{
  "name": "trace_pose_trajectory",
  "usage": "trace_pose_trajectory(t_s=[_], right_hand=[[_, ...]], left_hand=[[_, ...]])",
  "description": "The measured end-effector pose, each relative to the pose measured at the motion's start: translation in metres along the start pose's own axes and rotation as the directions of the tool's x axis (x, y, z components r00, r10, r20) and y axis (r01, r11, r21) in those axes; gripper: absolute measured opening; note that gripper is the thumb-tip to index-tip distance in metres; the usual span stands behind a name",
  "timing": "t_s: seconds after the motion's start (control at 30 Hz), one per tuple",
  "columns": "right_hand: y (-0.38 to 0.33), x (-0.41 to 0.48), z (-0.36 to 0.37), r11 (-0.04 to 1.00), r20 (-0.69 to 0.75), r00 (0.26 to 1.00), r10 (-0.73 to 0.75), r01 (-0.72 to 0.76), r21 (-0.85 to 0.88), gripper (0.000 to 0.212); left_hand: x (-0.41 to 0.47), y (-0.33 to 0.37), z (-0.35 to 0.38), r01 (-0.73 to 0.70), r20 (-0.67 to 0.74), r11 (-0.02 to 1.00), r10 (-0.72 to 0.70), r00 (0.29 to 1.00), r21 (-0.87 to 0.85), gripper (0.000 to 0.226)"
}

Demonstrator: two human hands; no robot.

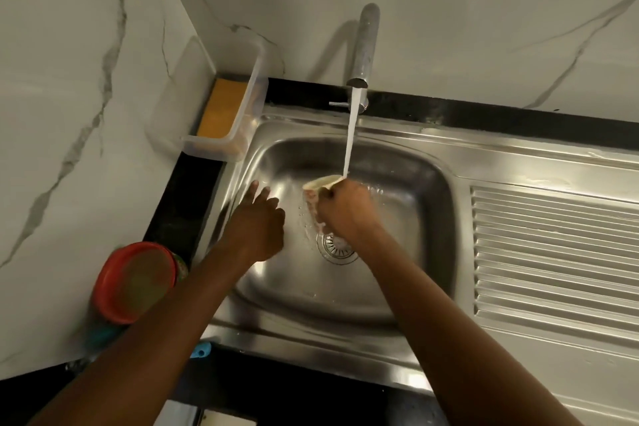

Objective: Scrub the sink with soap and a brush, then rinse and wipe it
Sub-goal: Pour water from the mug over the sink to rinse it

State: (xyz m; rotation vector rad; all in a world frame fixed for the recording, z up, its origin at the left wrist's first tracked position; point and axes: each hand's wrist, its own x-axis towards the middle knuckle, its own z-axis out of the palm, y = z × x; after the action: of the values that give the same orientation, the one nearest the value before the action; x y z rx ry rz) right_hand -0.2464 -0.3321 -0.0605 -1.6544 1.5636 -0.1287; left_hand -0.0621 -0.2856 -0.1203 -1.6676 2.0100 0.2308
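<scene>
One yellow sponge (221, 111) in clear caddy (257, 79); right hand (345, 211) fingers round wet cloth (321, 183), left hand (257, 221) fingers spread.

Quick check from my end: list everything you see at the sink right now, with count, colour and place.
sink: one, steel, centre, ribbed drainboard on the right
drain: one, steel, basin floor
tap: one, chrome, behind the basin, water running
cloth: one, pale cream, under the stream
tray: one, clear plastic, back left corner
sponge: one, yellow, inside the tray
lid: one, red, left counter
left hand: fingers spread, over the basin's left side
right hand: grips the cloth
</scene>
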Motion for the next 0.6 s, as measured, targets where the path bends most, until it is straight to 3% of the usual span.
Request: trace_pose_trajectory(t_s=[0.13,0.33,0.5,0.6], right_hand=[[-0.008,-0.008,0.015,0.963,0.222,0.960,-0.174,0.212,-0.164,0.039],[0.049,-0.016,0.009,0.942,0.362,0.923,-0.127,0.226,-0.247,0.035],[0.069,0.001,0.002,0.936,0.241,0.967,0.085,0.005,-0.352,0.034],[0.046,0.007,0.013,0.937,0.112,0.994,0.012,0.028,-0.349,0.034]], left_hand=[[-0.007,-0.013,-0.001,0.004,0.080,0.992,-0.014,0.997,0.125,0.043],[-0.011,-0.023,0.015,-0.051,0.141,0.976,0.021,0.990,0.209,0.045],[-0.010,-0.031,0.025,-0.110,0.114,0.958,0.083,0.990,0.265,0.042],[-0.013,-0.037,0.023,-0.135,0.075,0.952,0.118,0.990,0.274,0.050]])
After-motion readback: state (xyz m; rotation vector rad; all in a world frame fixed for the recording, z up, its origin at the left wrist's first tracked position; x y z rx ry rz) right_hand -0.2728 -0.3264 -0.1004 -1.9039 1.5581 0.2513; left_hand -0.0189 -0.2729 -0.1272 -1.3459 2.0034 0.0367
